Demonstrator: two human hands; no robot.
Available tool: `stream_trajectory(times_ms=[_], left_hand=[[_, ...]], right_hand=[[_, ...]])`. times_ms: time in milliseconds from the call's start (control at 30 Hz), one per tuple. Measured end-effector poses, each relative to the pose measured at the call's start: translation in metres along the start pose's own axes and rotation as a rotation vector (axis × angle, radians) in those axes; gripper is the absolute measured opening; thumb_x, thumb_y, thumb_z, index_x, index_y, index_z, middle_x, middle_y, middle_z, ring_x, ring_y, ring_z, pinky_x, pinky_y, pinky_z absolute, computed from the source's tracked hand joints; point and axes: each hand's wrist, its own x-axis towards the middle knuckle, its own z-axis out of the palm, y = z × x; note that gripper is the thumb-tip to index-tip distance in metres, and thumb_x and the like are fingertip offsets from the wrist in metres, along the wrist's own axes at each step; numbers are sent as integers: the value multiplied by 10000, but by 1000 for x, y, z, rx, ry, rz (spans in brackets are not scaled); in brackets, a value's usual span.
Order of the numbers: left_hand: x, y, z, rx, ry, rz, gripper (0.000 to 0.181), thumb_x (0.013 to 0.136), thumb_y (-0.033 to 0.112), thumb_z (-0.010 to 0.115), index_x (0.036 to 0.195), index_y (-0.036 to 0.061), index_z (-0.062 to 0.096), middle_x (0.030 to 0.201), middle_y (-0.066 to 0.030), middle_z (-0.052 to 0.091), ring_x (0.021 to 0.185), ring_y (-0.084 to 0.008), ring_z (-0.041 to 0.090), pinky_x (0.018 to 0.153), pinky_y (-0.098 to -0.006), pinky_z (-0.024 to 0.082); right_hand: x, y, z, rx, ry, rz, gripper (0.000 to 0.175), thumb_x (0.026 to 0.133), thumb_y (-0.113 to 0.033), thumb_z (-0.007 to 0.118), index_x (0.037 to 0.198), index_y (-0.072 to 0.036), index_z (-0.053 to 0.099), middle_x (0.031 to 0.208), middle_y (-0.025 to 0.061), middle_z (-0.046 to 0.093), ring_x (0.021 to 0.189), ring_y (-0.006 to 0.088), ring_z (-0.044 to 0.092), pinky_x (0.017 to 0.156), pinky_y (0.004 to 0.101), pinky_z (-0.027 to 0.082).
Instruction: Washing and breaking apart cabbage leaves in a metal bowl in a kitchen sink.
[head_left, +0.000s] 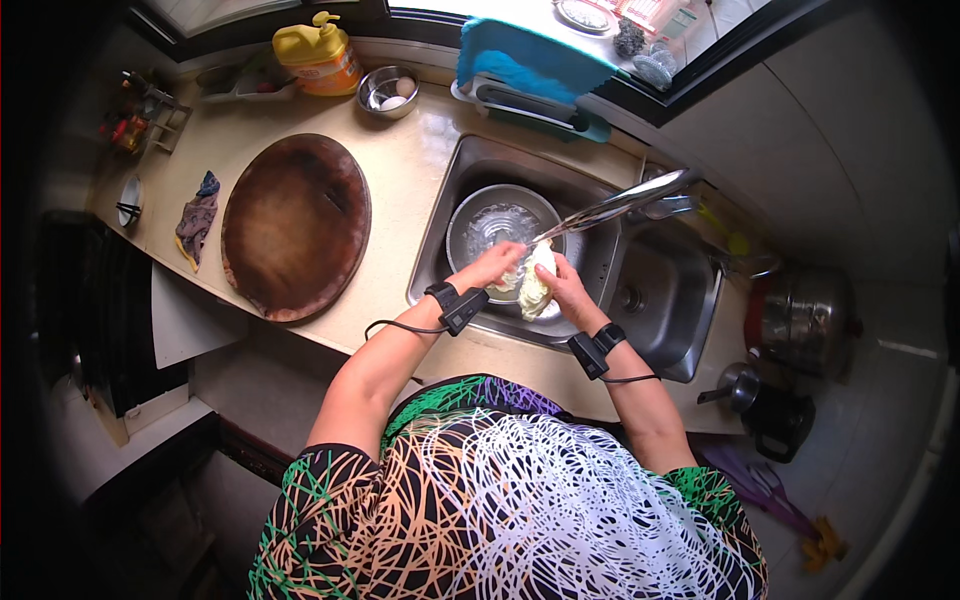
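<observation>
A pale, leafy piece of vegetable (535, 289), perhaps cabbage, is gripped in my right hand (570, 291), thumb across its near side. My left hand (495, 264) is just left of it, fingers curled by the faucet's outlet. A pale bit shows under those fingers, but whether they hold it is unclear. Both hands are over a round metal basin (459, 217) with rippling water in it. This basin sits in the left bowl of a stainless steel double sink (441, 274). The chrome faucet (630, 201) reaches in from the right, its end close to both hands.
Left of the sink lies a round wooden cutting board (296, 225), with a cloth (199, 217) beyond. A metal bowl of eggs (367, 94) and a yellow pump bottle (319, 60) stand along the back. Blue cloths (525, 64) hang behind the sink. Small pans (742, 386) are at right.
</observation>
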Motion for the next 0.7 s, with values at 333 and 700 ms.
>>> stream_trajectory(times_ms=[333,700], left_hand=[[-35,19,12,-386,-293,-164,574,784,59,527,1331,118,366,1128,-94,524,980,-175,554,777,-318,497],[-43,26,8,-609,-307,-223,526,791,65,476,1303,33,361,1137,-106,531,986,-177,563,788,-327,496]], right_hand=[[20,36,5,-273,237,-15,372,939,-330,409,977,6,562,850,60,606,733,121,585,652,267,471],[18,21,3,-942,339,-306,200,839,-135,483,857,45,567,764,199,624,706,328,613,634,373,469]])
